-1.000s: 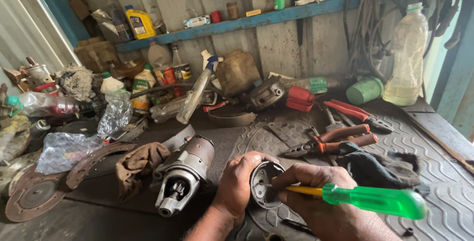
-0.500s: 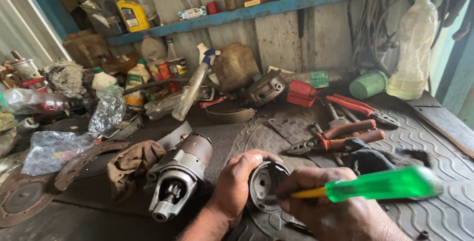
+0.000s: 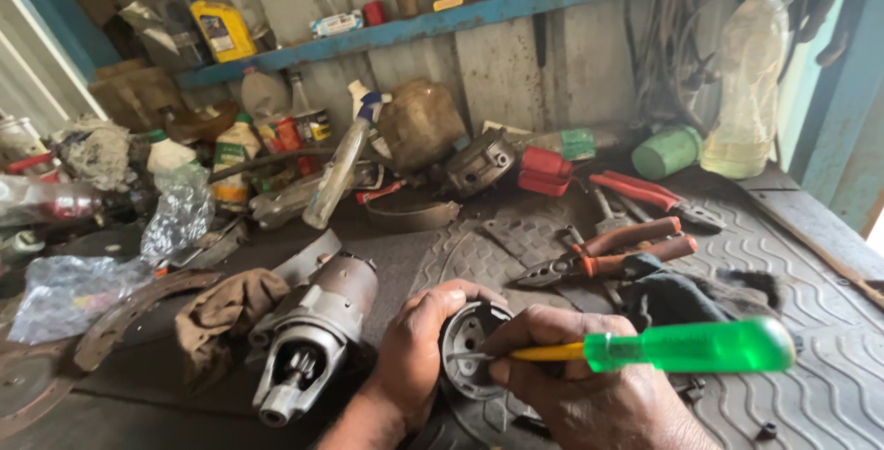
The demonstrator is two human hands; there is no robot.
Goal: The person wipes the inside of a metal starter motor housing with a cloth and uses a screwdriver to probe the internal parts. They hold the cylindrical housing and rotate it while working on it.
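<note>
The left hand is wrapped around a round metal end cap, held just right of the starter motor lying on the bench. The right hand is clamped on a green-handled screwdriver with its tip inside the cap. The cap is already off the motor; work inside it looks unfinished, and refitting remains.

Your left hand and right hand meet on the round housing at the bench's near edge. The starter motor lies just left of it, the rag farther left, the pliers behind on the mat.
</note>
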